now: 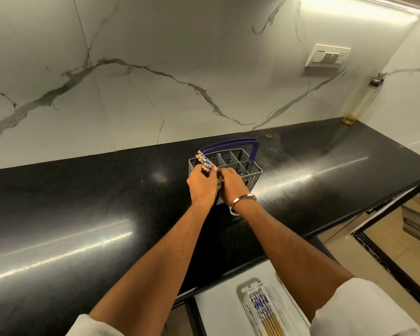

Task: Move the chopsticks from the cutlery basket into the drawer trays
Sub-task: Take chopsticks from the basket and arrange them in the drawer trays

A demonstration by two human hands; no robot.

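Blue-patterned, tan-tipped chopsticks (205,162), bundled

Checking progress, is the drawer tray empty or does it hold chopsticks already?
Not empty: the drawer tray already holds several chopsticks lying lengthwise.

You had bright, warm light from a strip (364,3) at the top right, which washed out the marble wall (180,57) beneath it. The black countertop (83,214) threw back long streaks of glare and a few soft hot spots. Your forearms cast only faint shadows. The wide lens bent the counter edge and wall lines towards the corners, and the frame looked slightly soft throughout.
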